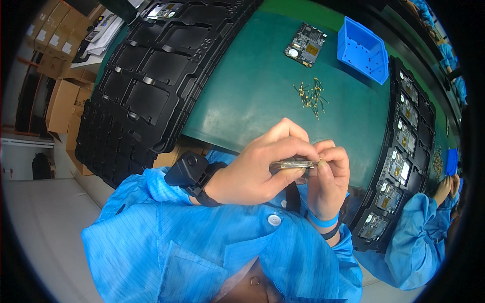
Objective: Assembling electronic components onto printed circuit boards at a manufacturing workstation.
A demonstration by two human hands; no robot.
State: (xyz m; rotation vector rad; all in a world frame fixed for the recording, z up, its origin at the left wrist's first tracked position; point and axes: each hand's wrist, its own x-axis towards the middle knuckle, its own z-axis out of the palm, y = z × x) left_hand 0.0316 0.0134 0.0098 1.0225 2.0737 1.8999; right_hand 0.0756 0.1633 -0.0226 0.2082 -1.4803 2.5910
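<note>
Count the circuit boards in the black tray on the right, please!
6. In the black tray's left column, from near to far: first circuit board, second, third, fourth, fifth, sixth. None looks hidden, though the far end is small.

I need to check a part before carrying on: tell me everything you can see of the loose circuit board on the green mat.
The circuit board is dark and roughly rectangular, crowded with small components, with a gold-brown square and a pale round disc near one corner. It lies flat and slantwise on the green mat, left of the blue bin and apart from it. No hand touches it; its underside is hidden.
</note>
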